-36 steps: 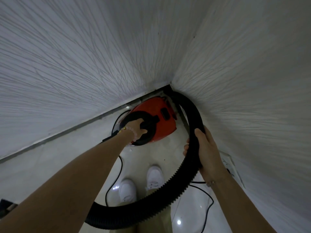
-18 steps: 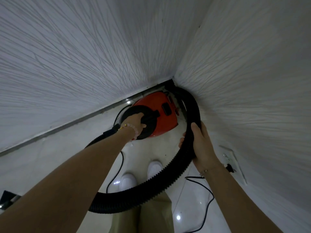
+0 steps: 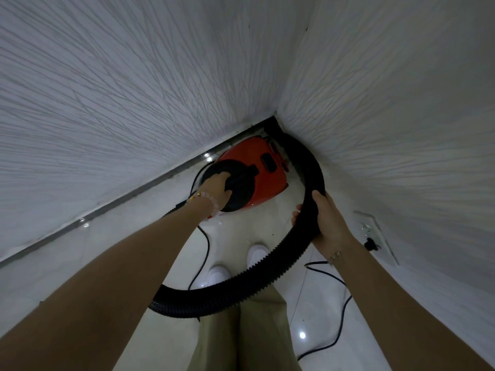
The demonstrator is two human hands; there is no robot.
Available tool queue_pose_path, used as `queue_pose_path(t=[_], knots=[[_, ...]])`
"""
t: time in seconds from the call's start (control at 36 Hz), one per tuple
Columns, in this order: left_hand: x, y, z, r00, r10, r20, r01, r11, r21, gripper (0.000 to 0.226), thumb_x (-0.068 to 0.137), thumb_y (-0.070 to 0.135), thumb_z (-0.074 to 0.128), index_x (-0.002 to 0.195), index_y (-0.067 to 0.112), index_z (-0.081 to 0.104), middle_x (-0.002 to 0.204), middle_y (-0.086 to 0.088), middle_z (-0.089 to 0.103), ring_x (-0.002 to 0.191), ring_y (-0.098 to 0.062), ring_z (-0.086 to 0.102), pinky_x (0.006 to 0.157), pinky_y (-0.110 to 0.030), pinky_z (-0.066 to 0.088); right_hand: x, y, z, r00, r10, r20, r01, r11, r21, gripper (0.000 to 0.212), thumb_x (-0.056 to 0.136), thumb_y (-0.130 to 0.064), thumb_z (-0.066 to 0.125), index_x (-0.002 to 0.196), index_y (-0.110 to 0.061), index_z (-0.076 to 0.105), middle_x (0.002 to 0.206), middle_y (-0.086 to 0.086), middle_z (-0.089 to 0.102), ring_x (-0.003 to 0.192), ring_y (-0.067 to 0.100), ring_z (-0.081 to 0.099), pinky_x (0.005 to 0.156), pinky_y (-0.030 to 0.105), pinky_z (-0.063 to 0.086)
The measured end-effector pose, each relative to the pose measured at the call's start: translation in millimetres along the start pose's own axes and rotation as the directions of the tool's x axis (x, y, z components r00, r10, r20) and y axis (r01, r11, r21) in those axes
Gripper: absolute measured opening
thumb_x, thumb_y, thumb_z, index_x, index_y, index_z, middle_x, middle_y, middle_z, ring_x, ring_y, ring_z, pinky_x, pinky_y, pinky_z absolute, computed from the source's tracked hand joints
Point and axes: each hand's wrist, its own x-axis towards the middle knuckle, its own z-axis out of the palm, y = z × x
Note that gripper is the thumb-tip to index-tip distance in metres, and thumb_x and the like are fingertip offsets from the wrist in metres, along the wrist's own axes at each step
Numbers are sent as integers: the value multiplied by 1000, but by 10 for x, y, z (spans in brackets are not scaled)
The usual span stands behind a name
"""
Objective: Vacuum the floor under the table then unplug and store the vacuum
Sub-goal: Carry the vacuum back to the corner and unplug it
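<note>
The red canister vacuum [image 3: 257,170] sits on the tiled floor, tucked into the corner where two walls meet. The left hand [image 3: 215,184] is closed around its black top handle, apparently to seat it there; the right hand [image 3: 325,223] is wrapped around the black ribbed hose [image 3: 267,277], evidently keeping the loop clear. The body is glossy red with a black round lid.
</note>
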Motion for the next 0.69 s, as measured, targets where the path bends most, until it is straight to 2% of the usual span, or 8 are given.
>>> queue_pose_path(t=[0.14,0.22,0.31,0.33,0.44,0.5,0.61,0.69], knots=[[-420,93,-52,991,81,-102,-88,994,-64,47,93,13,51,138,7,39,139,-15,43,125,-29,45,106,-35,37,-47,-18,2,999,45,-1,-45,999,-30,43,99,-28,48,142,-25,41,89,10,58,73,21,62,60,33,56],[-778,281,-77,997,67,24,-54,934,-353,34,93,16,55,126,6,52,122,-16,57,114,-27,54,96,-28,41,-93,-26,12,998,64,9,-64,998,-28,40,99,-28,48,139,-25,43,91,10,58,76,22,61,62,33,56],[-1109,413,-41,972,127,198,-35,910,-413,29,95,29,51,120,15,57,109,-2,60,94,-10,56,73,-2,40,-116,-40,55,998,65,13,-64,997,-32,35,100,-28,48,134,-25,45,92,10,56,74,21,59,64,34,55],[-1197,442,-22,960,146,238,-34,907,-420,29,95,32,50,120,18,56,108,2,58,92,-7,54,69,1,39,-124,-50,71,998,59,16,-58,998,-36,32,100,-27,47,132,-24,46,93,10,56,74,21,58,66,35,54],[-1408,522,83,897,174,406,51,873,-485,34,93,48,45,119,27,54,115,3,61,106,-12,57,91,-20,43,-147,-59,99,997,76,27,-75,996,-46,13,100,-29,48,109,-26,56,96,8,60,81,22,60,70,36,53],[-1459,541,154,876,181,447,75,864,-497,37,91,46,51,122,25,51,114,-4,63,103,-18,61,89,-28,48,-157,-42,89,995,92,30,-90,994,-58,10,99,-31,48,98,-27,57,95,8,62,87,22,60,74,38,53],[-1523,504,314,865,204,458,22,897,-441,47,79,33,72,118,21,48,96,-4,64,76,-12,62,69,-26,53,-157,22,26,995,93,23,-90,992,-87,23,98,-30,49,116,-18,58,97,9,63,90,22,61,78,38,53],[-1509,465,384,910,188,368,-29,918,-396,45,79,29,73,116,17,50,95,-4,62,73,-13,60,71,-32,54,-169,87,-69,997,77,14,-75,989,-130,34,98,-30,49,130,-19,50,106,7,59,99,22,58,79,35,53]])
